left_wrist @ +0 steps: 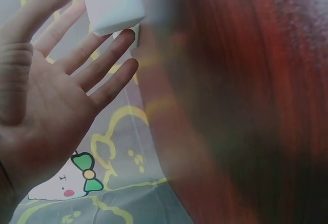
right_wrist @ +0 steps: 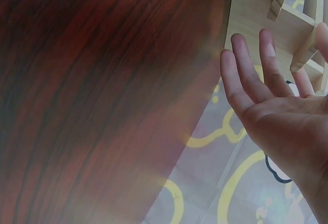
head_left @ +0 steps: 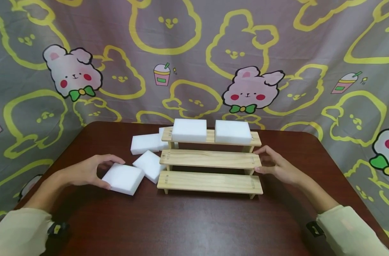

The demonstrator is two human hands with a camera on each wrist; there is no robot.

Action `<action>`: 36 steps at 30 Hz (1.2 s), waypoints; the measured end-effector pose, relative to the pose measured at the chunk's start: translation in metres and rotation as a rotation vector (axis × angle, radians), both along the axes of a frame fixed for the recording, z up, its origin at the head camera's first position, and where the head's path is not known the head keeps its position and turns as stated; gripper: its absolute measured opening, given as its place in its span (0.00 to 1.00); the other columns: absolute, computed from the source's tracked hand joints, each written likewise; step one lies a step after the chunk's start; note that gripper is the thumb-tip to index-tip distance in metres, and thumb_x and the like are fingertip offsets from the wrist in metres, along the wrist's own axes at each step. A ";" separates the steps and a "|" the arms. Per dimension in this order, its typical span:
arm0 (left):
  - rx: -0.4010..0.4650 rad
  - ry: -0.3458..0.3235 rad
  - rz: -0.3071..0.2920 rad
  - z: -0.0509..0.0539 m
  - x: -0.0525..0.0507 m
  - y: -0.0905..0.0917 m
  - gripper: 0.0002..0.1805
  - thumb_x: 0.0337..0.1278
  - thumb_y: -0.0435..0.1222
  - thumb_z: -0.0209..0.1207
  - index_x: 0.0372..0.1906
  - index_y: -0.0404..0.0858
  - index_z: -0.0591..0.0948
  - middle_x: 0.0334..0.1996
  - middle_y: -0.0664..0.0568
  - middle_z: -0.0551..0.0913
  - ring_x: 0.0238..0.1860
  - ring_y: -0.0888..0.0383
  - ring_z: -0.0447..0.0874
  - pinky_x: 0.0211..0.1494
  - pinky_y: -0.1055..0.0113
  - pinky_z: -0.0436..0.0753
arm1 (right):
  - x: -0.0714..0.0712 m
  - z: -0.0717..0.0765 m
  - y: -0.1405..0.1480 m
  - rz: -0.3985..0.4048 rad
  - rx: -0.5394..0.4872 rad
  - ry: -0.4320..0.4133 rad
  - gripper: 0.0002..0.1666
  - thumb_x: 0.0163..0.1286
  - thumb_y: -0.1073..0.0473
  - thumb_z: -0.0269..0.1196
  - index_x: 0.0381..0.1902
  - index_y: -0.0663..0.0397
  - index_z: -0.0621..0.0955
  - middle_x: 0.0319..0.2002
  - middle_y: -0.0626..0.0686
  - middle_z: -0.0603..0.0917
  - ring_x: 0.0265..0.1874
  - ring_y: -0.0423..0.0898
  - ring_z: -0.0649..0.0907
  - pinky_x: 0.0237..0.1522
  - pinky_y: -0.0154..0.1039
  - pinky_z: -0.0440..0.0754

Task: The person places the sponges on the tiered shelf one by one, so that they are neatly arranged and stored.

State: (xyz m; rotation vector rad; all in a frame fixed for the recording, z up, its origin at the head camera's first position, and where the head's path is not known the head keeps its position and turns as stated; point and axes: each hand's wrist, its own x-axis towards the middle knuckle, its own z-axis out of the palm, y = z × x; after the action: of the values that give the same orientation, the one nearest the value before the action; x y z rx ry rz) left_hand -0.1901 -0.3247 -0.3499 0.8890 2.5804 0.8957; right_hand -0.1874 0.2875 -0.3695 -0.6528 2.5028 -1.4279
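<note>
My left hand pinches a white foam block between thumb and fingers, left of a three-tier wooden rack. In the left wrist view this block shows at the top, with the other fingers spread beside it. At the rack's right end, my right hand holds the middle tier's edge with thumb and index finger. The right wrist view shows the remaining fingers of that hand standing away from the wood. Two more foam blocks, one left and one right, lie on the top tier.
Beside the rack's left end lie a tilted foam block and another block, with a third partly hidden behind the top tier. All stand on a dark red-brown table. A patterned curtain hangs behind and at both sides.
</note>
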 end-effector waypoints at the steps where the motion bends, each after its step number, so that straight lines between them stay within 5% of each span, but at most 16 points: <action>1: 0.004 -0.002 0.003 0.002 0.000 0.000 0.39 0.46 0.39 0.80 0.64 0.33 0.76 0.59 0.41 0.81 0.51 0.58 0.79 0.53 0.62 0.83 | 0.000 0.000 0.000 -0.001 0.001 0.000 0.26 0.71 0.68 0.66 0.61 0.65 0.67 0.50 0.64 0.81 0.45 0.49 0.83 0.43 0.41 0.83; 12: 0.009 0.065 0.038 0.020 -0.001 0.003 0.37 0.43 0.37 0.81 0.62 0.36 0.79 0.56 0.47 0.83 0.48 0.59 0.81 0.50 0.64 0.84 | 0.000 -0.001 0.001 0.002 -0.006 0.000 0.26 0.71 0.68 0.65 0.61 0.65 0.67 0.49 0.64 0.81 0.44 0.47 0.83 0.44 0.40 0.83; 26: 0.030 0.099 0.060 0.031 -0.003 0.017 0.35 0.45 0.38 0.80 0.62 0.42 0.81 0.57 0.50 0.84 0.49 0.54 0.80 0.50 0.61 0.84 | 0.001 -0.002 0.001 0.000 -0.019 -0.020 0.26 0.71 0.68 0.64 0.62 0.64 0.67 0.50 0.64 0.81 0.46 0.47 0.83 0.44 0.40 0.83; 36: 0.043 0.158 0.106 0.034 -0.002 0.026 0.34 0.47 0.38 0.79 0.62 0.41 0.81 0.58 0.47 0.84 0.51 0.50 0.79 0.53 0.45 0.82 | 0.001 0.000 0.001 0.003 -0.021 -0.024 0.26 0.71 0.68 0.64 0.62 0.64 0.66 0.51 0.64 0.81 0.46 0.48 0.83 0.45 0.40 0.83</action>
State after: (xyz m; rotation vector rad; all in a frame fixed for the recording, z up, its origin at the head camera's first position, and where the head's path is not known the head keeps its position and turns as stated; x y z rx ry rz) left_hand -0.1922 -0.2984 -0.3156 0.8739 2.7757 0.9476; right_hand -0.1865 0.2882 -0.3699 -0.6395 2.4710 -1.4544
